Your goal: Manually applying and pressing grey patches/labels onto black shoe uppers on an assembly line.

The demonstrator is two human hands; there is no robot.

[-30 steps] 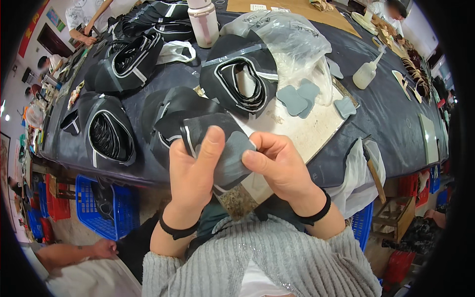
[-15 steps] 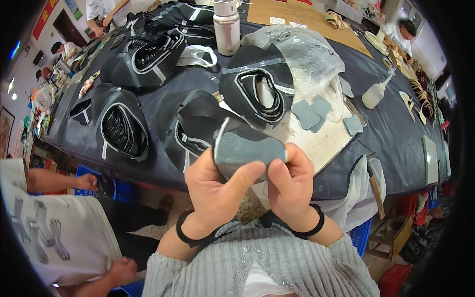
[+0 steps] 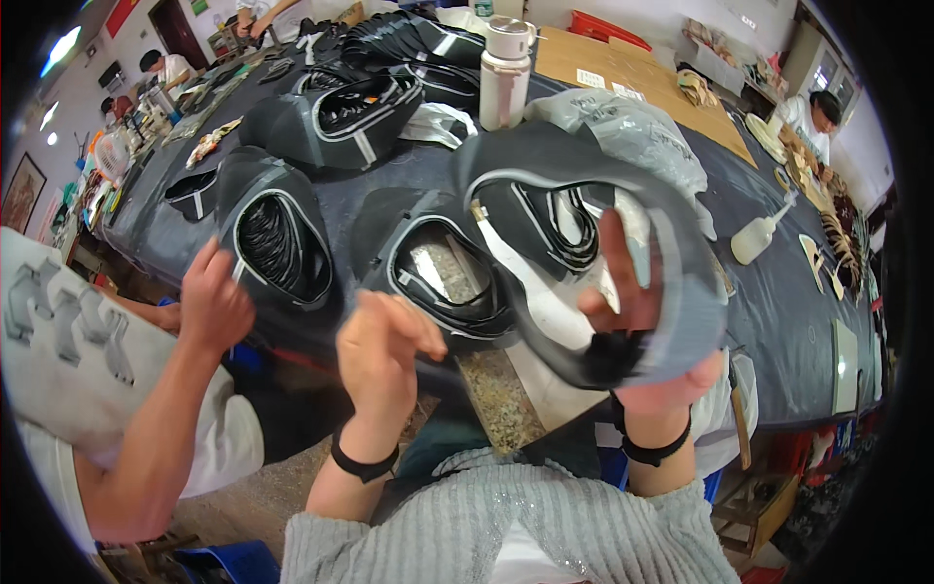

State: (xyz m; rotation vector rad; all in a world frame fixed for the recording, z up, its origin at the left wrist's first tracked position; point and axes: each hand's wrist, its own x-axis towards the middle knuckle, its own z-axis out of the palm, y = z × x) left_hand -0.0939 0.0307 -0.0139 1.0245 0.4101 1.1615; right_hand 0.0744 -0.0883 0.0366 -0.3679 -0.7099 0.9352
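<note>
- We have our two hands well apart from each other above the near side of the table.
- Our right hand is closed on a black curved piece; its fingers show through the wide opening, and the heel of the hand shows below the piece's lower right edge.
- That piece is raised and tilted over the right part of our working area, blurred, with a smooth grey patch at its lower right end.
- Our left hand is half-open, its fingers loosely bent and blurred, near the lower edge of the middle black bundle; we cannot tell whether it touches it.
- Below the piece we see a pale board beside a speckled slab.
- To our left, a co-worker's hand is raised in front of the left black bundle; contact we cannot judge.
- Further back we have a white bottle, with a clear plastic bag to its right.
- On the right of the table stands a squeeze bottle, and nearer us a wooden handle hangs over the edge.
</note>
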